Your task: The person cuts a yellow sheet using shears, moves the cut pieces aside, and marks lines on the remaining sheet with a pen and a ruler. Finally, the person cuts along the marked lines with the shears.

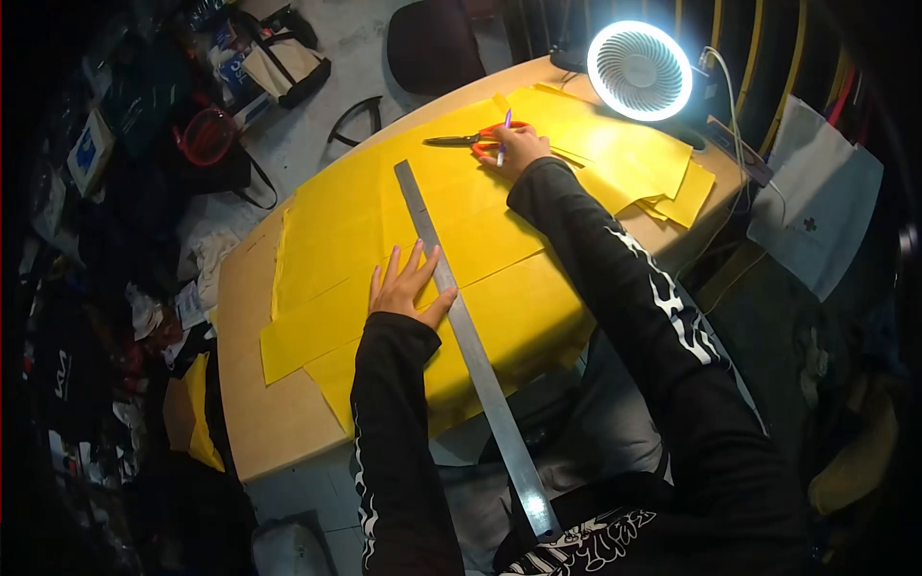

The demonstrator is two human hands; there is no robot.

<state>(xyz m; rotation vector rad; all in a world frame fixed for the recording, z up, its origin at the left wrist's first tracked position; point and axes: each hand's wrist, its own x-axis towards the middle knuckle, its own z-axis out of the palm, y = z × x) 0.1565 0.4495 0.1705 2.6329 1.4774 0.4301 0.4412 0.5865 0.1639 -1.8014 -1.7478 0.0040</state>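
Yellow fabric (pixel 336 216) lies in flat layers over the table. Across it runs a long metal ruler (pixel 475 360), its near end reaching past the table edge toward my body. My left hand (pixel 408 285) rests with fingers spread, the fingertips and thumb along the ruler's left edge. Farther off, my right hand (pixel 521 151) has its fingers closed around a white and purple pen (pixel 505 136). Scissors (pixel 459 141) with orange handles lie right at those fingers, blades pointing left; the hand partly covers the handles.
A lit ring lamp with a fan-like centre (pixel 640 72) stands at the table's far right, beside stacked yellow pieces (pixel 634 154). The wooden table (pixel 283 427) shows at the near left. A dark chair (pixel 434 46) is beyond it, and clutter with a tote bag (pixel 285 65) fills the left floor.
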